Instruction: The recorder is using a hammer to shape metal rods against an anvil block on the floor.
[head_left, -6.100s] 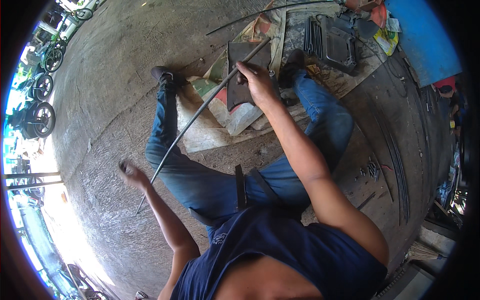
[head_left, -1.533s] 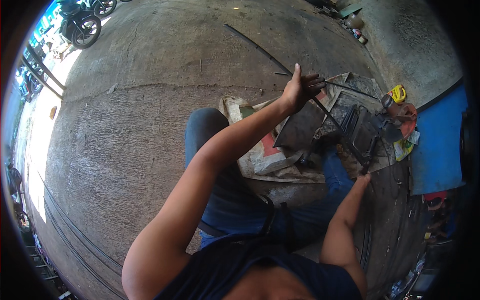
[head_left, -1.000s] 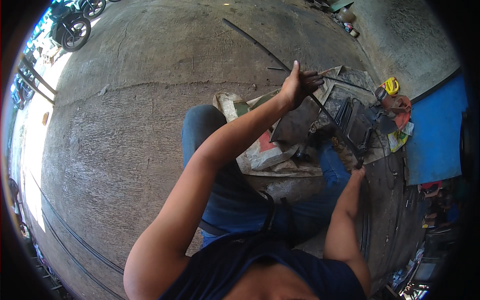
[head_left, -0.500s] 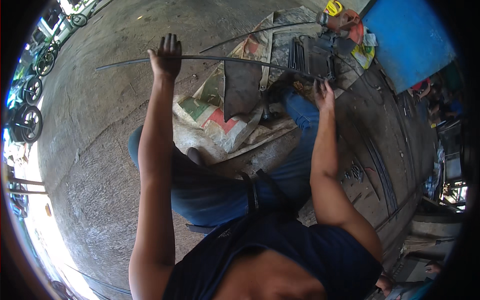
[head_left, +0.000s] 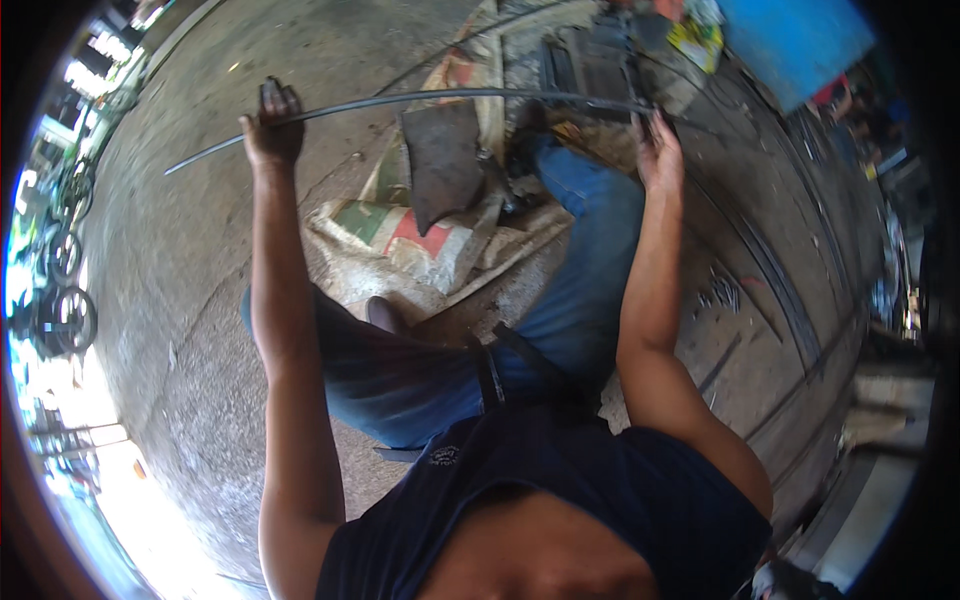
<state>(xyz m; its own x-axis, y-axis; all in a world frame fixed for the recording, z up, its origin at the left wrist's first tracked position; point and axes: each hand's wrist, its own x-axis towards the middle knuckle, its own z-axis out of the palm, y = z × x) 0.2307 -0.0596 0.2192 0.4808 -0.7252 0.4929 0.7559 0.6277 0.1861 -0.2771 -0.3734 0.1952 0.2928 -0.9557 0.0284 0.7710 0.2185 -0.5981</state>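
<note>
One long grey rod (head_left: 450,93), running from beyond my left fingers (head_left: 271,97), extended and unclenched against it, to my right fingers (head_left: 661,130), whose grip I cannot tell. One dark plate (head_left: 440,165), between both hands.

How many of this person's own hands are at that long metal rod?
2. The left hand is toward the left end of the metal rod; the right hand is toward its right end. Neither is hidden.
</note>
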